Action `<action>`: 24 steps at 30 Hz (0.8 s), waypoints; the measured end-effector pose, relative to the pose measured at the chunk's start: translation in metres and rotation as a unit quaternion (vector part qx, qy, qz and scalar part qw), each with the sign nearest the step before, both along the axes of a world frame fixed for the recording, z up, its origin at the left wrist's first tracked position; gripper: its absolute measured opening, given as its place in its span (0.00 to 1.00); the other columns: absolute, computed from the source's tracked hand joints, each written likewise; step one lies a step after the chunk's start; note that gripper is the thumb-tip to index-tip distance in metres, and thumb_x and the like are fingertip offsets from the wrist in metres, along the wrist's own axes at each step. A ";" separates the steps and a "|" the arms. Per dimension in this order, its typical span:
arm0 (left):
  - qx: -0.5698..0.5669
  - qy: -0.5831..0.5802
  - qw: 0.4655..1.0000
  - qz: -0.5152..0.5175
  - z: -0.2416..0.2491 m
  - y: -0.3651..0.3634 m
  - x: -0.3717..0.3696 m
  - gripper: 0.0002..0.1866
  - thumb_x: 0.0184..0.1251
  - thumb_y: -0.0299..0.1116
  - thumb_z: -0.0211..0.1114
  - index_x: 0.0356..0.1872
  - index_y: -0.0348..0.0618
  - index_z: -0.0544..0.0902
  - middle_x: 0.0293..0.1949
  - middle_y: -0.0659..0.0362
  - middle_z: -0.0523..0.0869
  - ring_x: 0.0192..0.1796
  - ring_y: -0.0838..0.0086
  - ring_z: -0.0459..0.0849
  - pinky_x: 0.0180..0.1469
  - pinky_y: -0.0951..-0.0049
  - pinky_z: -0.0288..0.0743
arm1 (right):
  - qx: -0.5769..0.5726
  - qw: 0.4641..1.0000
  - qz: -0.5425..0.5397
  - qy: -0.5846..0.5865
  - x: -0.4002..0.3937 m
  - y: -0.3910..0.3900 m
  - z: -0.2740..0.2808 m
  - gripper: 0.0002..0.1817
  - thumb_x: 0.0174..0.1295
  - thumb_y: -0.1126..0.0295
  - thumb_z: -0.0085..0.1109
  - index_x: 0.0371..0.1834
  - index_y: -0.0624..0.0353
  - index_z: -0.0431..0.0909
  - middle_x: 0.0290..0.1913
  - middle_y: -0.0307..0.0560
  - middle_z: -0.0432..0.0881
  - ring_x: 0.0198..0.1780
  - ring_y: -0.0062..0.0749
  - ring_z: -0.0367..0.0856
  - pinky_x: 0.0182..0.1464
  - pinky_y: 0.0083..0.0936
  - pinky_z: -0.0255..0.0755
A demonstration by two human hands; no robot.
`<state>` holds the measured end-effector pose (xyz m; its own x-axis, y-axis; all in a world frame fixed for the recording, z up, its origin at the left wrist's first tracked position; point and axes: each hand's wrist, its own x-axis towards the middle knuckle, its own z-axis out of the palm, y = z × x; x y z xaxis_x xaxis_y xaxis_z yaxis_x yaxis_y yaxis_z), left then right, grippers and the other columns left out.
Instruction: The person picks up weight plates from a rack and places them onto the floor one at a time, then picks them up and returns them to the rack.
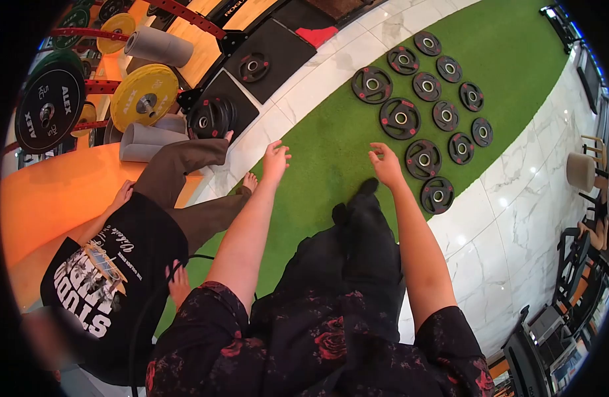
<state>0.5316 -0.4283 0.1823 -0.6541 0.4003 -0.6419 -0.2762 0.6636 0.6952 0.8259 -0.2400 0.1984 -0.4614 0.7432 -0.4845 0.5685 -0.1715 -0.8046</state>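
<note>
My left hand [276, 163] is held out over the green turf [318, 152], its fingers loosely curled and apart, with nothing in it. Level with it on the other side, my right hand [385, 164] also hangs empty, fingers slightly bent and spread. Several black weight plates with red marks lie flat in rows on the turf beyond my right hand. Nearest to that hand are a large plate [400, 118] and another plate [423, 159]; neither is touched. A smaller plate [437, 195] lies at the near end of the group.
A person in a black printed shirt [113, 278] sits at my left, legs stretched toward the turf. Behind them stands a rack with a yellow plate [144, 98] and a black plate [50, 102]. Stacked plates [210, 118] rest on a black mat. White marble tiles [509, 192] border the turf.
</note>
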 end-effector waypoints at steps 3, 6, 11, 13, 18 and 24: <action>-0.017 0.011 1.000 0.012 -0.005 0.004 -0.037 0.22 0.78 0.37 0.57 0.69 0.48 0.71 0.55 0.56 0.86 0.48 0.70 0.87 0.47 0.62 0.81 | -0.010 1.000 -0.004 0.021 -0.036 0.023 -0.023 0.20 0.67 0.67 0.63 0.60 0.61 0.80 0.49 0.55 0.86 0.49 0.45 0.86 0.53 0.36 0.79; -0.017 0.010 1.000 0.015 -0.022 0.005 -0.072 0.22 0.78 0.37 0.57 0.69 0.48 0.71 0.56 0.57 0.85 0.50 0.67 0.87 0.47 0.61 0.81 | 0.025 0.999 0.027 0.024 -0.074 0.053 -0.055 0.20 0.67 0.66 0.64 0.60 0.61 0.80 0.49 0.57 0.86 0.51 0.48 0.85 0.55 0.38 0.78; -0.025 0.001 0.996 0.085 -0.041 0.036 -0.124 0.21 0.77 0.35 0.58 0.68 0.46 0.72 0.54 0.55 0.87 0.49 0.66 0.88 0.45 0.62 0.81 | 0.008 0.999 0.048 0.004 -0.138 0.091 -0.097 0.19 0.68 0.65 0.63 0.60 0.61 0.80 0.50 0.57 0.86 0.53 0.51 0.84 0.59 0.41 0.76; -0.021 -0.004 0.995 0.092 -0.049 0.048 -0.152 0.23 0.76 0.36 0.59 0.69 0.47 0.72 0.55 0.55 0.86 0.50 0.65 0.88 0.46 0.59 0.81 | 0.002 0.998 0.065 0.014 -0.165 0.108 -0.108 0.19 0.68 0.65 0.63 0.60 0.61 0.80 0.51 0.56 0.85 0.53 0.51 0.84 0.58 0.41 0.76; -0.038 0.003 0.994 0.104 -0.061 0.067 -0.204 0.24 0.76 0.44 0.63 0.69 0.51 0.72 0.58 0.59 0.83 0.54 0.68 0.85 0.55 0.58 0.79 | -0.005 0.996 0.087 0.009 -0.213 0.126 -0.121 0.19 0.68 0.66 0.62 0.60 0.61 0.80 0.50 0.56 0.85 0.52 0.50 0.84 0.57 0.41 0.76; -0.032 0.021 0.993 0.109 -0.107 0.083 -0.295 0.21 0.78 0.37 0.58 0.68 0.48 0.72 0.57 0.58 0.84 0.51 0.68 0.87 0.50 0.62 0.81 | 0.004 0.995 0.102 0.002 -0.280 0.143 -0.144 0.19 0.68 0.66 0.63 0.60 0.62 0.80 0.47 0.55 0.86 0.47 0.46 0.85 0.53 0.39 0.78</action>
<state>0.2368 -0.3450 0.0748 -0.7473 0.2054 -0.6319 -0.3904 0.6338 0.6677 0.5463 -0.0966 0.0540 -0.6056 0.6379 -0.4757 0.5870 -0.0454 -0.8083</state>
